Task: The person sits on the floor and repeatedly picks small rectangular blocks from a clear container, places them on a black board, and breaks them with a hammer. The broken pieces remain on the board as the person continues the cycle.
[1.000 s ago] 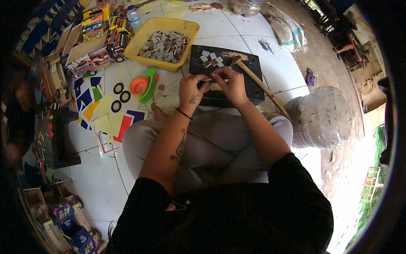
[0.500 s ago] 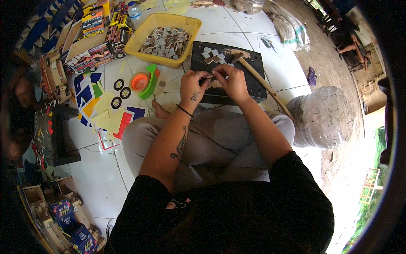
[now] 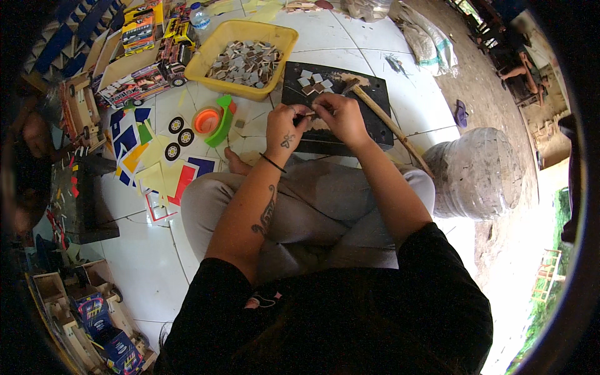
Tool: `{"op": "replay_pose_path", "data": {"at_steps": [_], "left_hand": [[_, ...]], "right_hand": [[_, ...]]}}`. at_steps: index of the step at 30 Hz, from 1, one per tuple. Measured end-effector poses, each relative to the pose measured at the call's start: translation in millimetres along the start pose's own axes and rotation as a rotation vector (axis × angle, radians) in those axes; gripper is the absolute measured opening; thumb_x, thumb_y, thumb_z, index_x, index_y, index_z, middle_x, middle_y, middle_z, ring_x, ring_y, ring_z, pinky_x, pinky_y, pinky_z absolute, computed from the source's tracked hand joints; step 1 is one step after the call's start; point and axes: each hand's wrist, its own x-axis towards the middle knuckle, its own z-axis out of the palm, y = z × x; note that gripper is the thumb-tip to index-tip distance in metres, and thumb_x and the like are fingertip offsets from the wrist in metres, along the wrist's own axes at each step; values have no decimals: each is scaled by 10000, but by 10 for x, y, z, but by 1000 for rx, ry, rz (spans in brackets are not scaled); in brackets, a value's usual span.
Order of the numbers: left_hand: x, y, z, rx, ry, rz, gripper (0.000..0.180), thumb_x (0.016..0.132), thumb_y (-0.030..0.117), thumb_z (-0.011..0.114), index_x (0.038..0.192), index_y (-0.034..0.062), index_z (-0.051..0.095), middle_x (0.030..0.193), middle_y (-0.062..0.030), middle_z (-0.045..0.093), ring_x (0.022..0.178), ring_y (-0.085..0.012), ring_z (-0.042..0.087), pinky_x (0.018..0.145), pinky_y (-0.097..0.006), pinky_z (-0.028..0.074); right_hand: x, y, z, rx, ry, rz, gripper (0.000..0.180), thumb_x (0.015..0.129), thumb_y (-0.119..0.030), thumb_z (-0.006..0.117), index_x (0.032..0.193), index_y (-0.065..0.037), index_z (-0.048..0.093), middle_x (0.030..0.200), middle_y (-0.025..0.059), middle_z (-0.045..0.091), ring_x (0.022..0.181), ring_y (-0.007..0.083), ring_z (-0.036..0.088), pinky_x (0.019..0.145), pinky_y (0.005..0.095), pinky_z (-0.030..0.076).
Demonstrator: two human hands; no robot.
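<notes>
Over the near-left part of a black block, my two hands meet fingertip to fingertip. My left hand is closed in a pinch on a small flat piece, mostly hidden by the fingers. My right hand is also pinched, its fingertips at the piece's other end; what they grip is hidden. Just beyond the fingers, several small grey-faced wooden squares lie on the block. A hammer rests across the block's right side, its wooden handle slanting toward my right knee.
A yellow tub full of small squares stands beyond my left hand. Left of me are a green tape dispenser, an orange tape roll, black wheels, coloured sheets and toy trucks. A wrapped bundle stands right.
My right fingertips have shifted slightly left and down against the left ones. The tub, hammer and squares on the block stay where they were.
</notes>
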Motion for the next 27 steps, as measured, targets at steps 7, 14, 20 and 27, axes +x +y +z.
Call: {"op": "replay_pose_path", "data": {"at_steps": [7,14,20,27], "left_hand": [[-2,-3,3,11,-3,17,221,727,114,738,930,48,683,809,-116,599,723,-244,593,665,-348,491],[-2,-6,-5,44,-9,26,226,721,112,738,935,60,685,809,-112,599,737,-244,589,672,-353,486],[11,59,-30,-2,-15,-27,179,687,66,708,863,41,691,828,-96,667,784,-266,591,721,-374,484],[9,96,-45,13,10,8,150,708,84,702,853,45,689,815,-83,665,770,-264,586,715,-372,479]], "right_hand": [[-15,4,-2,1,13,13,123,780,-59,656,896,-24,638,820,161,653,736,320,651,657,361,510],[-16,12,0,-7,11,19,130,771,-57,670,893,-23,641,815,160,653,743,323,651,661,361,514],[-16,33,14,-9,9,6,118,778,-67,663,886,-26,638,804,161,649,735,328,646,653,367,509],[-12,45,2,-11,0,-24,118,782,-78,652,886,-25,631,808,166,645,737,336,638,653,376,504]]}}
